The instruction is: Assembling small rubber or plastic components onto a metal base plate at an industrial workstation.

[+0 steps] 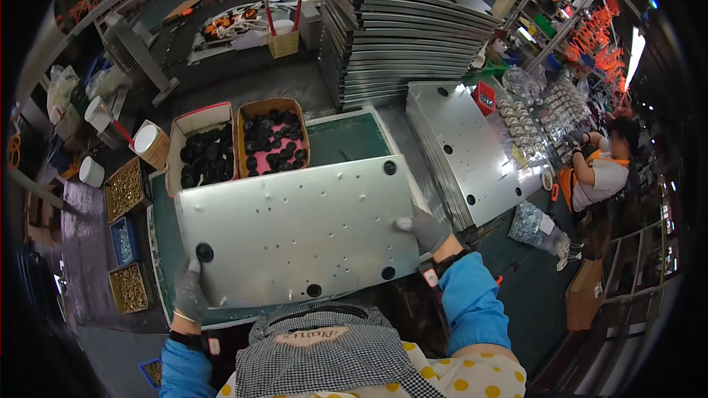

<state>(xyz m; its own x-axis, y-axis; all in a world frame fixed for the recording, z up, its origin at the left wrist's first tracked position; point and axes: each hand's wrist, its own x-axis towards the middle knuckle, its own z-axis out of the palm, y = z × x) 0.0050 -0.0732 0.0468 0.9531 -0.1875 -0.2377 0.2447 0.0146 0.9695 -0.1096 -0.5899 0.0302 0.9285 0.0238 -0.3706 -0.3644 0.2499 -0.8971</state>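
Note:
A flat silver sheet-metal panel (pixel 302 221) lies slightly tilted in front of me, with small holes and several round black plugs (pixel 204 253) near its edges. My left hand (pixel 189 293), in a grey glove, is closed on the panel's left edge near the lower corner; part of its fingers is hidden. At the opposite end, my grey-gloved right hand (pixel 429 231) grips the right edge, thumb on top and the other fingers out of sight below. Beneath the panel is a green work surface (pixel 346 138) with a pale border.
Beyond the panel are two cardboard boxes of black round parts (pixel 276 140). Small bins of brass-coloured fasteners (pixel 127 190) stand left. A tall stack of metal panels (pixel 409 37) rises at the back, with a lower panel stack (pixel 468 155) to the right. A co-worker (pixel 601 166) sits far right.

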